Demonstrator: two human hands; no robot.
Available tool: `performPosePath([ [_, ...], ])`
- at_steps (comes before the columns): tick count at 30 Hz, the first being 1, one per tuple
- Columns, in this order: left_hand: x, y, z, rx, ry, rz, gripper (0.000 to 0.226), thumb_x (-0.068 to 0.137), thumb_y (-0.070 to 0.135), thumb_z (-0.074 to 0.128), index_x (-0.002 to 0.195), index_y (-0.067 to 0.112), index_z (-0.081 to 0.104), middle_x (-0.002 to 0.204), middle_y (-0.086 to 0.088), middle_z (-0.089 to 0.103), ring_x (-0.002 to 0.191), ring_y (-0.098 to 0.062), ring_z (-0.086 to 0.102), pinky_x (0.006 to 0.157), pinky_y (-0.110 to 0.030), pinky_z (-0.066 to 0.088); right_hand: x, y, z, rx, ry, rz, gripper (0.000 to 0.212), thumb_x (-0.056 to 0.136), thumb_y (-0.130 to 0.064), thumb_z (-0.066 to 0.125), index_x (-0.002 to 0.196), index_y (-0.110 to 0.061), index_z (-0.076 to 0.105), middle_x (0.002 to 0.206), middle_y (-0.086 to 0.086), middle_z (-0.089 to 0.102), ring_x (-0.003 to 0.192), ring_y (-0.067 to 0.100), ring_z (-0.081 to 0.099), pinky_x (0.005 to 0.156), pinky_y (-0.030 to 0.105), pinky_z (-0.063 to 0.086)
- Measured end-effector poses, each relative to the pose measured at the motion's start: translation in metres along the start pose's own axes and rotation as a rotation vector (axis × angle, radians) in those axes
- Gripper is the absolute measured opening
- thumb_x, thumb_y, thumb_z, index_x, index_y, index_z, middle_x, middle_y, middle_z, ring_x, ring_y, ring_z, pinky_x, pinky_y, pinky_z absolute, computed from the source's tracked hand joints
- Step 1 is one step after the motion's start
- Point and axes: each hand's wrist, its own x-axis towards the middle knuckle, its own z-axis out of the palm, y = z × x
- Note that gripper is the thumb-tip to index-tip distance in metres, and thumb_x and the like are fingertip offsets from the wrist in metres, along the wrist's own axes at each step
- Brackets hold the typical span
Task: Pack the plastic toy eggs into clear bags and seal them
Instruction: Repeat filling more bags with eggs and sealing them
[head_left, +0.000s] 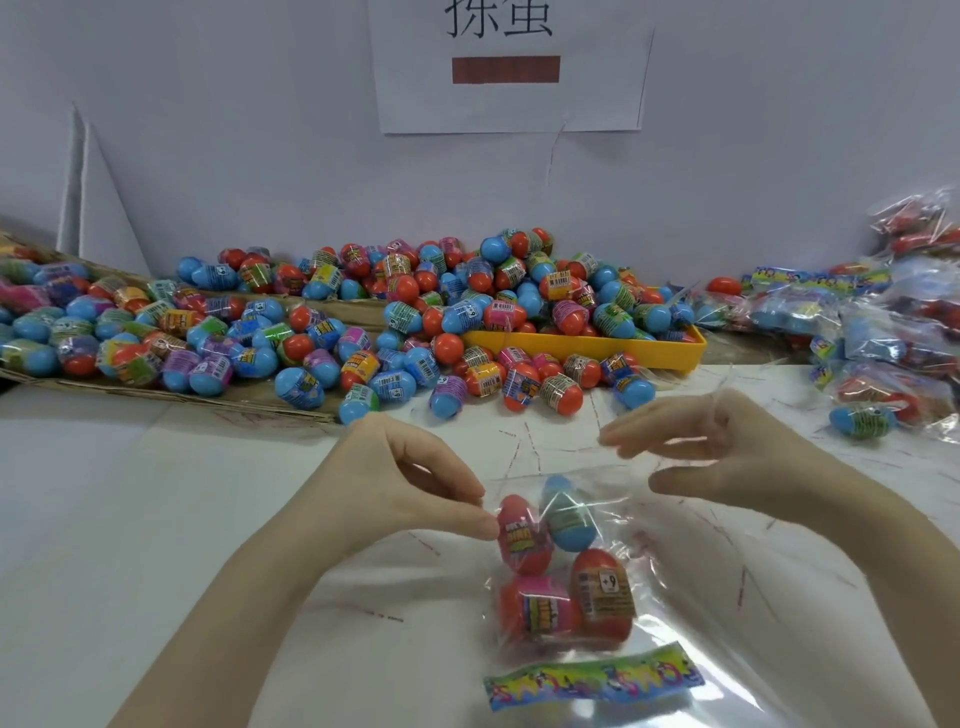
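From the head camera: we hold a clear bag (613, 566) on the white surface (156, 519), our left hand (410, 483) pinching its edge with narrowed fingers, our right hand (727, 457) loosely spread at the open mouth. Four toy eggs (545, 571) sit inside, three red, one blue. Sealing looks next; it calls for closing the mouth.

One head-worn camera looks forward and down, close over the white table (156, 493).
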Motion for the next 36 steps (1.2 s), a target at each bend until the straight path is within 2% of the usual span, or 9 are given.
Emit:
performPosePath([
  [5, -0.001, 0.004, 0.002, -0.051, -0.030, 0.024, 0.034, 0.032, 0.029, 0.083, 0.062, 0.016, 0.076, 0.066, -0.007, 0.072, 0.061, -0.018, 0.070, 0.057, -0.017, 0.053, 0.003, -0.014, 0.025, 0.129, -0.108, -0.056, 0.053, 0.059, -0.059, 0.071, 0.108, -0.046, 0.054, 0.100, -0.017, 0.068, 0.090, -0.003, 0.064, 0.073, 0.013, 0.052],
  [11, -0.002, 0.009, 0.003, -0.115, -0.016, 0.051, 0.026, 0.036, 0.018, 0.081, 0.061, 0.019, 0.074, 0.066, -0.006, 0.072, 0.063, -0.017, 0.071, 0.055, -0.016, 0.052, 0.004, -0.009, 0.026, 0.175, -0.348, 0.016, 0.037, 0.062, -0.036, 0.073, 0.095, -0.021, 0.069, 0.087, -0.014, 0.072, 0.082, 0.003, 0.067, 0.068, 0.014, 0.050],
  [15, -0.002, 0.007, 0.000, -0.183, -0.011, 0.025, 0.052, 0.042, 0.031, 0.091, 0.087, 0.037, 0.068, 0.080, 0.000, 0.074, 0.071, -0.021, 0.072, 0.062, -0.023, 0.057, 0.004, -0.005, 0.020, 0.330, -0.357, -0.034, 0.031, 0.065, -0.016, 0.077, 0.095, -0.012, 0.072, 0.088, 0.002, 0.074, 0.076, 0.011, 0.069, 0.065, 0.015, 0.051],
  [19, -0.002, 0.007, 0.013, -0.133, -0.169, -0.084, 0.037, 0.057, 0.046, 0.084, 0.090, 0.036, 0.071, 0.080, 0.002, 0.074, 0.066, -0.015, 0.071, 0.055, -0.020, 0.054, 0.006, -0.003, 0.021, 0.341, -0.367, -0.041, 0.030, 0.063, -0.018, 0.077, 0.092, -0.011, 0.073, 0.084, 0.007, 0.073, 0.072, 0.014, 0.067, 0.062, 0.017, 0.051],
  [23, -0.003, 0.007, 0.015, -0.180, -0.314, -0.129, 0.022, 0.068, 0.032, 0.079, 0.089, 0.032, 0.074, 0.077, -0.002, 0.074, 0.064, -0.011, 0.069, 0.055, -0.015, 0.051, -0.001, -0.006, 0.009, 0.257, -0.459, 0.018, 0.031, 0.060, -0.033, 0.077, 0.086, -0.015, 0.074, 0.079, -0.001, 0.072, 0.068, 0.008, 0.065, 0.060, 0.016, 0.049],
  [26, 0.000, 0.005, 0.014, -0.331, -0.170, -0.132, 0.040, 0.067, 0.038, 0.076, 0.103, 0.026, 0.064, 0.087, -0.001, 0.075, 0.073, -0.017, 0.072, 0.058, -0.016, 0.053, -0.006, -0.007, -0.016, 0.331, -0.029, -0.016, 0.048, 0.052, -0.044, 0.084, 0.085, -0.011, 0.074, 0.078, 0.004, 0.072, 0.068, 0.010, 0.066, 0.063, 0.020, 0.053],
  [29, 0.006, 0.005, 0.019, -0.395, 0.146, -0.073, 0.056, 0.050, 0.049, 0.065, 0.100, 0.023, 0.064, 0.085, 0.004, 0.074, 0.072, -0.019, 0.072, 0.055, -0.017, 0.053, -0.005, 0.006, -0.039, 0.690, 0.684, 0.048, 0.084, 0.065, -0.052, 0.064, 0.133, -0.006, 0.044, 0.119, 0.007, 0.061, 0.106, 0.014, 0.058, 0.095, 0.027, 0.044],
  [33, 0.008, 0.008, 0.027, -0.333, 0.398, 0.042, 0.047, 0.054, 0.052, 0.060, 0.088, 0.019, 0.067, 0.079, 0.007, 0.073, 0.059, -0.014, 0.068, 0.047, -0.015, 0.049, 0.002, 0.002, -0.019, 0.283, 0.630, 0.213, 0.126, 0.048, -0.048, 0.074, 0.147, -0.024, 0.000, 0.148, -0.001, 0.030, 0.132, 0.019, 0.032, 0.109, 0.038, 0.026],
  [36, 0.003, 0.013, 0.042, -0.310, 0.297, 0.058, 0.039, 0.059, 0.056, 0.065, 0.074, 0.022, 0.073, 0.076, 0.005, 0.073, 0.058, -0.012, 0.066, 0.047, -0.016, 0.048, 0.005, -0.009, 0.017, -0.132, 0.322, -0.065, 0.135, 0.052, -0.031, 0.086, 0.129, -0.055, -0.022, 0.142, -0.036, -0.017, 0.135, -0.008, -0.004, 0.104, 0.012, -0.008],
])
